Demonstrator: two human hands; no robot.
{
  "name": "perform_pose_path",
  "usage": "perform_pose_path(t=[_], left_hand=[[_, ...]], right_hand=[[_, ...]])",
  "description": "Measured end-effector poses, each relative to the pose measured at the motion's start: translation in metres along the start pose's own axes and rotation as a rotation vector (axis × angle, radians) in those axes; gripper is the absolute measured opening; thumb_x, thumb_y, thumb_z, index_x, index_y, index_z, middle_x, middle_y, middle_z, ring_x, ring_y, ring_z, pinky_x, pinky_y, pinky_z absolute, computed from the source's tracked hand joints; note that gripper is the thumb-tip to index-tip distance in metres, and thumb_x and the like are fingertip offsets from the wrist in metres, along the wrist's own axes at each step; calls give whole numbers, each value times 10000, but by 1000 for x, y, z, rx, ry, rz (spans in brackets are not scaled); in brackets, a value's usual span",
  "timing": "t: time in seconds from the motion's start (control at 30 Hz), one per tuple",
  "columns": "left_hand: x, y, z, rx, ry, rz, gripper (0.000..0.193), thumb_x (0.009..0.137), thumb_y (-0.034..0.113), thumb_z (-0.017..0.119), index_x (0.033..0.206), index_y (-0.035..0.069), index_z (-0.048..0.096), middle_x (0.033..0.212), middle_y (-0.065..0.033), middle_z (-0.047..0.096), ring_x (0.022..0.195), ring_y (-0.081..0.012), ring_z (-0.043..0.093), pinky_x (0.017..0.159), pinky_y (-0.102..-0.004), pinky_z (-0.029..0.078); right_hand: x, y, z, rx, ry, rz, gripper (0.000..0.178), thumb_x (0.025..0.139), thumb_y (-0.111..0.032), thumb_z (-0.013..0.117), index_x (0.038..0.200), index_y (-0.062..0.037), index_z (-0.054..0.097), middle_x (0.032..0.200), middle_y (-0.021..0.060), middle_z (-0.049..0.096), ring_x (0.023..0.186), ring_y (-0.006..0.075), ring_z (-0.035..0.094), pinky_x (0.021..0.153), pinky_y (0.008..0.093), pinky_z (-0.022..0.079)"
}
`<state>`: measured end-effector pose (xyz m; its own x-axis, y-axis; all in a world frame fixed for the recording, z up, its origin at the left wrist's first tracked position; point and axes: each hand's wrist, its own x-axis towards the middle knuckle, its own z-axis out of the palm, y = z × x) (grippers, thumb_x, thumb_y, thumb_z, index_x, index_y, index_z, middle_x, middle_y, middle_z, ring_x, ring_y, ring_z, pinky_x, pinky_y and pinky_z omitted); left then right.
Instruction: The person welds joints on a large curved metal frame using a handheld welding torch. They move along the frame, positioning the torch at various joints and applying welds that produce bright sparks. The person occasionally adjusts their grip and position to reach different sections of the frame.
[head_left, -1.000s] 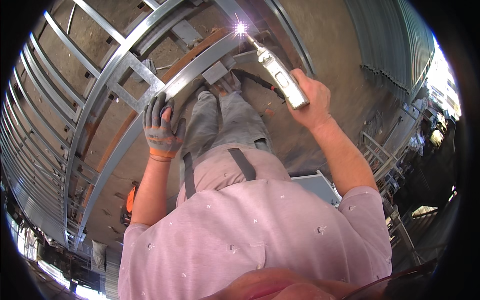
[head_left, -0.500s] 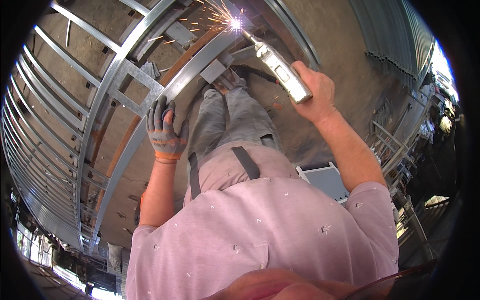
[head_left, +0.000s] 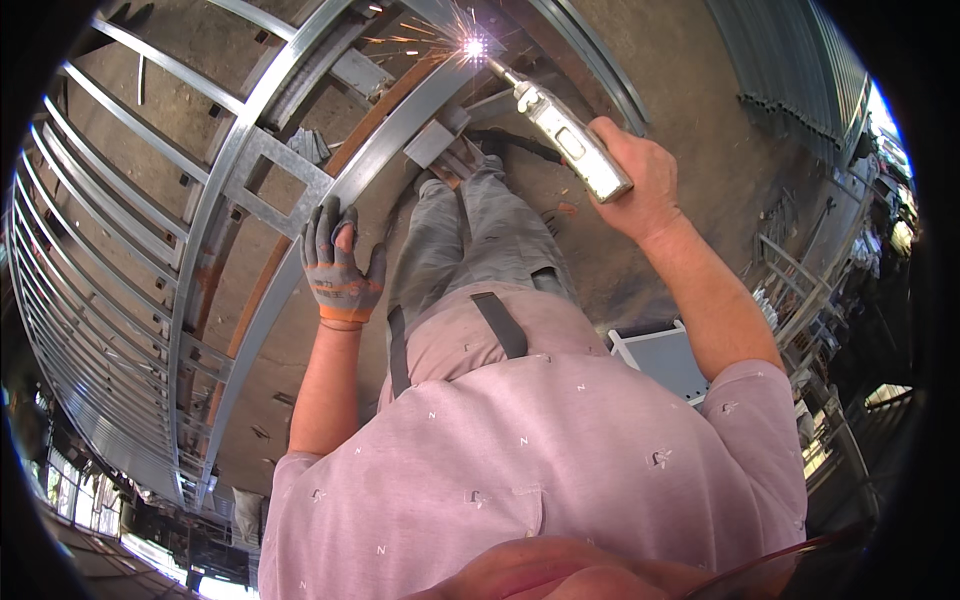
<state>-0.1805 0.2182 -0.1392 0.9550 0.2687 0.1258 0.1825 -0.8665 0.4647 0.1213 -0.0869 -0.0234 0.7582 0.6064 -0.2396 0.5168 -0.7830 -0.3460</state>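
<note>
My bare right hand (head_left: 648,180) is wrapped round a silvery handheld welding gun (head_left: 578,150). The gun's thin nozzle points up and left, to a bright spot throwing orange sparks (head_left: 474,47) at the far end of a metal frame's near rail (head_left: 375,160). My left hand (head_left: 342,268) wears a grey glove with an orange cuff. Its fingers are stretched out along the near rail, beside a flat bracket with a square cut-out (head_left: 312,178); it grips nothing. Glare hides the exact spot where the nozzle meets the metal.
Many parallel metal bars (head_left: 110,220) of the frame curve away on the left. A short square metal piece (head_left: 429,144) sits by my feet. Corrugated sheets (head_left: 790,80) stand at the far right, and a grey panel (head_left: 662,360) lies near my right elbow.
The whole view has shifted slightly to the right. The sparks continue at the nozzle, and both hands keep nearly the same pose against the frame.
</note>
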Motion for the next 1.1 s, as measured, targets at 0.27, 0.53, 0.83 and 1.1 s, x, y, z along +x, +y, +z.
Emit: perform_pose_path(t=[0.27,0.53,0.83,1.1], left_hand=[[0,-2,2,1,-3,8,762,861,250,873,1562,101,614,1668,-236,579,1515,-487,553,1286,-627,396],[-1,-3,2,5,8,20,767,870,285,888,1563,100,617,1663,-239,579,1502,-498,555,1282,-627,401],[-1,-2,3,24,5,22,761,885,313,887,1566,106,618,1649,-237,591,1491,-506,556,1270,-637,409],[0,-1,2,7,7,35,791,860,221,896,1576,99,582,1674,-239,568,1503,-515,543,1263,-634,416]], right_hand=[[-1,4,0,12,21,-6,247,947,-290,809,1085,-137,672,893,140,795,852,428,781,724,544,600],[-3,5,-3,5,9,1,255,946,-303,805,1092,-141,675,895,128,795,863,417,784,730,542,602],[-5,12,-2,-6,13,-13,253,943,-303,802,1103,-146,685,873,126,792,852,414,783,727,541,604],[-6,14,-3,-4,13,-1,233,941,-285,810,1091,-147,698,864,130,791,836,402,785,704,522,605]])
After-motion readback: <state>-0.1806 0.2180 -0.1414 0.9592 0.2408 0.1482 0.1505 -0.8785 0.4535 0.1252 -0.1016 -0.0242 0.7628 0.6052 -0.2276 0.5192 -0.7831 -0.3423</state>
